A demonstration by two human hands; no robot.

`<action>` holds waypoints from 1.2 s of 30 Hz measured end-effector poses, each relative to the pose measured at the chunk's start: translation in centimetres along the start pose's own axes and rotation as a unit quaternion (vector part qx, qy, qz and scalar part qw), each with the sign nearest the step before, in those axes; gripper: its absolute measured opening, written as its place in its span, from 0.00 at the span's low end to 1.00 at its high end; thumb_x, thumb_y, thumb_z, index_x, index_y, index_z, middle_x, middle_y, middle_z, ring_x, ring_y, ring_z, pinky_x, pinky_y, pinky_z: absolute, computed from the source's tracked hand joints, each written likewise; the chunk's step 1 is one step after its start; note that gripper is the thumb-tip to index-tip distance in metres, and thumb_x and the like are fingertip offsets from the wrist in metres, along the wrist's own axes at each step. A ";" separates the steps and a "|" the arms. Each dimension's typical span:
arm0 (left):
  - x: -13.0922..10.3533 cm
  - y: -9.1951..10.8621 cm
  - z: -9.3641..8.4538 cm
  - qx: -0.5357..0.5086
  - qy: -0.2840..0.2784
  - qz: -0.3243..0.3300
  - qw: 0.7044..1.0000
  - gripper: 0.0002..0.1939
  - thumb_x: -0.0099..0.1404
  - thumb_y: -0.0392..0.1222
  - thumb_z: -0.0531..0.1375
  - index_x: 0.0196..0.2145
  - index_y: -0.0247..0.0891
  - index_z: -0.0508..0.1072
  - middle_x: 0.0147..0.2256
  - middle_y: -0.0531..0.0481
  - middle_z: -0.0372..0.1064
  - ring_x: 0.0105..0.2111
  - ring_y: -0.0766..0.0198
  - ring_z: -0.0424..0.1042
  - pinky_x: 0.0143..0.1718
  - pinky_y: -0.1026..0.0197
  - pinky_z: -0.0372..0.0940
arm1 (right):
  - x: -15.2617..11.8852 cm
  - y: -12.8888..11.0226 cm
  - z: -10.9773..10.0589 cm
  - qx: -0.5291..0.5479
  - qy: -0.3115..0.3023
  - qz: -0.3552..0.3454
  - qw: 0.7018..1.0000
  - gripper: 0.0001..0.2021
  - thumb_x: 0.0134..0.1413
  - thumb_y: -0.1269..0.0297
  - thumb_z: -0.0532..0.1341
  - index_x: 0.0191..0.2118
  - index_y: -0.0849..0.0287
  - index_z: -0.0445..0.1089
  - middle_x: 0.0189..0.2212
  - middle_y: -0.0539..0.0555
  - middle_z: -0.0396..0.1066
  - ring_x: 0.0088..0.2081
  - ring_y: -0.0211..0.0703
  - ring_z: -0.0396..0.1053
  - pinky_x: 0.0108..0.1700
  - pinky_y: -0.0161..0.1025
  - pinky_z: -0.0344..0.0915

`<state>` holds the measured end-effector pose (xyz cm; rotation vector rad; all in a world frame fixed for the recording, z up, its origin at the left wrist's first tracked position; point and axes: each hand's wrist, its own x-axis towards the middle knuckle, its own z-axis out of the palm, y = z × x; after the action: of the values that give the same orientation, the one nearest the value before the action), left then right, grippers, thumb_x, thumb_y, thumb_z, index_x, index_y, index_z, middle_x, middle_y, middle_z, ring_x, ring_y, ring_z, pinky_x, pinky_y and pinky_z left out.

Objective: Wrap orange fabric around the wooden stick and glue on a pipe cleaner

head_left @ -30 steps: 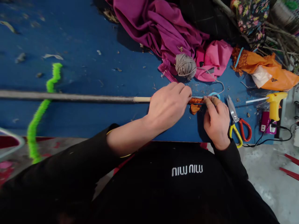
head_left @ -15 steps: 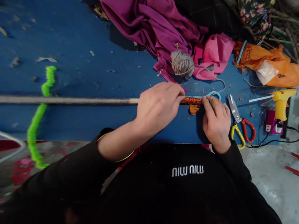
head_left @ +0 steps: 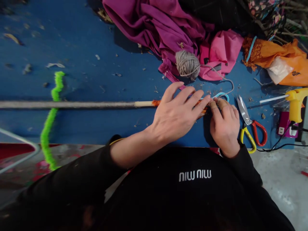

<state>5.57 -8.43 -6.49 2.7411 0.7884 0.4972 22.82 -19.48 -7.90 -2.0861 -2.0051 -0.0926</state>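
Note:
A long grey-wrapped stick [head_left: 96, 104] lies across the blue table, with a bare pale stretch near its right part. Orange patterned cloth [head_left: 156, 103] shows around the stick just left of my left hand [head_left: 179, 112]. That hand lies over the cloth-covered part with its fingers spread. My right hand [head_left: 224, 123] has its fingers closed at the cloth's right end, beside a light blue loop [head_left: 222, 95]; its fingertips touch my left fingers. Much of the cloth is hidden under my hands.
A grey yarn ball [head_left: 187, 65] sits by purple fabric [head_left: 154, 29]. Scissors [head_left: 247, 120] lie right of my right hand, with a yellow glue gun [head_left: 295, 104] beyond. A green fuzzy strip [head_left: 49, 125] crosses the stick at left. An orange bag [head_left: 295, 72] lies upper right.
My left hand has gone from a pinch to spread fingers and moved right over the cloth, up to my right hand. The cloth's left end now shows. My right hand holds nearly the same place.

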 end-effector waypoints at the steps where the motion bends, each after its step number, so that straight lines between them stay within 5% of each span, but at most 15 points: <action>1: 0.1 0.1 -0.2 -0.011 -0.012 -0.006 1.000 0.18 0.80 0.40 0.57 0.63 0.46 0.75 0.60 0.43 0.77 0.61 0.47 0.74 0.69 0.34 0.63 | 0.0 0.0 0.0 -0.002 0.002 -0.001 1.000 0.23 0.72 0.71 0.52 0.66 0.59 0.73 0.62 0.66 0.77 0.64 0.55 0.72 0.65 0.54 0.66; 7: 0.3 0.4 -1.4 -0.114 -0.034 -0.069 0.991 0.15 0.77 0.40 0.58 0.56 0.48 0.80 0.55 0.44 0.79 0.59 0.45 0.74 0.69 0.27 0.62 | 0.0 0.0 0.1 -0.008 0.012 -0.009 1.000 0.23 0.72 0.71 0.52 0.66 0.61 0.72 0.61 0.66 0.77 0.63 0.54 0.73 0.65 0.53 0.66; 13: -0.2 0.1 -1.5 -0.094 -0.031 -0.066 0.993 0.16 0.73 0.41 0.63 0.57 0.47 0.79 0.55 0.44 0.79 0.61 0.41 0.73 0.71 0.20 0.57 | 0.0 -0.1 0.0 -0.018 0.001 -0.003 1.000 0.25 0.71 0.73 0.51 0.67 0.59 0.71 0.62 0.65 0.76 0.64 0.54 0.72 0.66 0.54 0.66; 21: -0.6 -0.4 -1.5 -0.072 -0.034 -0.071 0.994 0.17 0.74 0.44 0.64 0.58 0.46 0.78 0.53 0.44 0.79 0.61 0.41 0.73 0.70 0.23 0.59 | 0.0 -0.2 -0.1 -0.009 -0.005 0.005 1.000 0.24 0.71 0.72 0.51 0.67 0.59 0.72 0.62 0.66 0.76 0.65 0.55 0.72 0.67 0.55 0.65; 27: -0.4 -0.8 -1.6 -0.016 -0.040 -0.035 0.998 0.14 0.77 0.42 0.60 0.57 0.45 0.79 0.51 0.43 0.81 0.59 0.42 0.75 0.75 0.21 0.48 | 0.0 -0.1 -0.1 -0.008 -0.009 0.001 1.000 0.24 0.72 0.71 0.51 0.67 0.60 0.72 0.63 0.67 0.76 0.65 0.55 0.72 0.67 0.55 0.65; 36: -0.7 -1.3 -1.0 -0.049 -0.008 -0.070 0.996 0.13 0.74 0.44 0.63 0.53 0.48 0.82 0.50 0.44 0.81 0.56 0.43 0.76 0.72 0.23 0.55 | 0.3 0.0 0.4 -0.035 0.018 -0.020 0.999 0.23 0.72 0.71 0.51 0.65 0.63 0.73 0.59 0.66 0.78 0.61 0.54 0.74 0.64 0.54 0.67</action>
<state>4.01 -7.57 -6.22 2.5754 0.9195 0.4698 22.80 -19.14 -8.23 -2.0716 -2.0504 -0.2070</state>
